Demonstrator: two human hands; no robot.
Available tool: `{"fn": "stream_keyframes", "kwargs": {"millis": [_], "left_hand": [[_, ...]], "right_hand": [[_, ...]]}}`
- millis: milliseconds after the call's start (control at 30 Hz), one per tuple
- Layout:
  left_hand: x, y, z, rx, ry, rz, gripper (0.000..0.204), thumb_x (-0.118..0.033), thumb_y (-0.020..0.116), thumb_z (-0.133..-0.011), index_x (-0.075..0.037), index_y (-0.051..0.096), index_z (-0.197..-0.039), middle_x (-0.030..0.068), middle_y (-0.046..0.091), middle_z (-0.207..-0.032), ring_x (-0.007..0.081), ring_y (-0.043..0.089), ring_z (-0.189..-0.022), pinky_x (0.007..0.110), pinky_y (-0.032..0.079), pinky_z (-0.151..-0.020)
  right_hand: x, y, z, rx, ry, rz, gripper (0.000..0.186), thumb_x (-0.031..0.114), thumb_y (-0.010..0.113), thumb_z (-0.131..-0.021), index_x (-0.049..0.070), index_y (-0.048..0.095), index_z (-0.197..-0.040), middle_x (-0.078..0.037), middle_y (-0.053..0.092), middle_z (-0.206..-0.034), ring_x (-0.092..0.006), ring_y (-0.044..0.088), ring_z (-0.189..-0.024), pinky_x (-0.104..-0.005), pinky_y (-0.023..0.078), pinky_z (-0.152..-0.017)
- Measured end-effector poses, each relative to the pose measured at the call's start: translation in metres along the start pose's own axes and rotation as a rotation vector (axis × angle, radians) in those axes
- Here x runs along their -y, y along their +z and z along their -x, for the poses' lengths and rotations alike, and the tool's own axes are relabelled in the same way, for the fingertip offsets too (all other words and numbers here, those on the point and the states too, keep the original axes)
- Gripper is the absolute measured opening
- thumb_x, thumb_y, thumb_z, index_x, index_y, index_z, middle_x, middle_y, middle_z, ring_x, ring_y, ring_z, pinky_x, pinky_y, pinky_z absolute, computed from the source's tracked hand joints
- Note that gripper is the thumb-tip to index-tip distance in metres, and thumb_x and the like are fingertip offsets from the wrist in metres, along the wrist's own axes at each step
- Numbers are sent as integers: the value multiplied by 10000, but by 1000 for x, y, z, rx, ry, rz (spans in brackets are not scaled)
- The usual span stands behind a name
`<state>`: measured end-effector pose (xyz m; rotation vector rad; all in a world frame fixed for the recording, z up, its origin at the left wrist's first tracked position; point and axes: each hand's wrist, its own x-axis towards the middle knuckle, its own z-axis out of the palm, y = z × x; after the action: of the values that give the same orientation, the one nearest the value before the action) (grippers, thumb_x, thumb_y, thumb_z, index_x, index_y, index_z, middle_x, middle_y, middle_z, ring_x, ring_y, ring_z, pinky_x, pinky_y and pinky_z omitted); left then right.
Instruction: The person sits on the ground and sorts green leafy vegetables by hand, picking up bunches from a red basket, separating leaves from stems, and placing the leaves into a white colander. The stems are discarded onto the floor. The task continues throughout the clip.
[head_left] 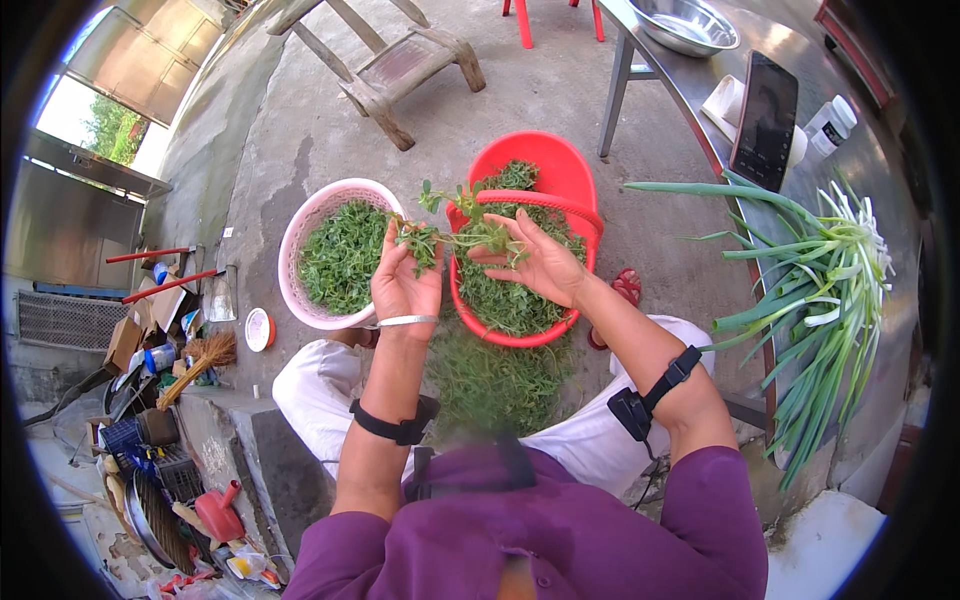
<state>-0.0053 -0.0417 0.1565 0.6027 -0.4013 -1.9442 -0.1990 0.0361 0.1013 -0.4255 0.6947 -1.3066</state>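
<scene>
A sprig of leafy greens [467, 238] stretches between my two hands above the baskets. My left hand [407, 290], a pale bangle at its wrist, has its fingers closed on one end of the sprig. My right hand [548, 268] holds the other part between its thumb and fingers, palm turned up. Below my right hand stands a red basket [572, 172] with a handle, holding more greens. To the left, a pale pink perforated basket [292, 268] is filled with picked leaves. A loose heap of greens [500, 385] lies on the ground between my legs.
At right a metal table [850, 120] bears spring onions [820, 290], a phone [765, 120], a white bottle [830, 125] and a steel basin [685, 25]. A wooden chair [400, 70] stands ahead. Tools, a straw broom [200, 365] and clutter lie left, near a small white tub [259, 330].
</scene>
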Motion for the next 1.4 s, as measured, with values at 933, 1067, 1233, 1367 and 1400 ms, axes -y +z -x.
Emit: {"fn": "stream_keyframes", "kwargs": {"millis": [933, 1067, 1233, 1367, 1400], "left_hand": [[19, -18, 32, 132, -267, -691, 242, -213, 528, -996, -37, 584, -1152, -9, 578, -866, 87, 560, -686, 229, 472, -570], [23, -15, 35, 131, -341, -745, 212, -184, 587, -962, -51, 589, -1127, -22, 576, -874, 90, 566, -685, 227, 470, -567], [26, -14, 39, 169, -404, -759, 185, -118, 598, -940, -47, 590, -1110, -6, 600, -892, 75, 571, -683, 229, 492, -572], [22, -25, 38, 209, -523, -709, 171, -118, 565, -958, -46, 589, -1112, -7, 605, -856, 53, 564, -686, 211, 473, -549], [19, -30, 37, 237, -558, -695, 172, -123, 558, -964, -47, 588, -1115, -8, 605, -846, 49, 563, -688, 206, 468, -548]], "right_hand": [[2, 9, 3, 97, 64, 146, 330, 192, 640, -925, 28, 617, -1210, 14, 665, -956, -23, 567, -750, -163, 478, -647], [-3, 20, 4, -51, 40, 435, 293, 144, 711, -866, 41, 677, -1139, 39, 660, -931, -28, 535, -727, -191, 429, -643], [3, 16, 0, -214, -175, 288, 217, 150, 705, -877, 33, 679, -1058, 19, 651, -848, -55, 562, -745, -208, 445, -647], [7, 11, -3, -245, -223, 212, 227, 131, 690, -886, 27, 658, -1086, -14, 673, -878, -68, 593, -766, -213, 465, -656], [8, 10, -3, -257, -235, 177, 227, 126, 686, -888, 27, 653, -1089, -22, 677, -885, -72, 600, -773, -213, 469, -659]]}}
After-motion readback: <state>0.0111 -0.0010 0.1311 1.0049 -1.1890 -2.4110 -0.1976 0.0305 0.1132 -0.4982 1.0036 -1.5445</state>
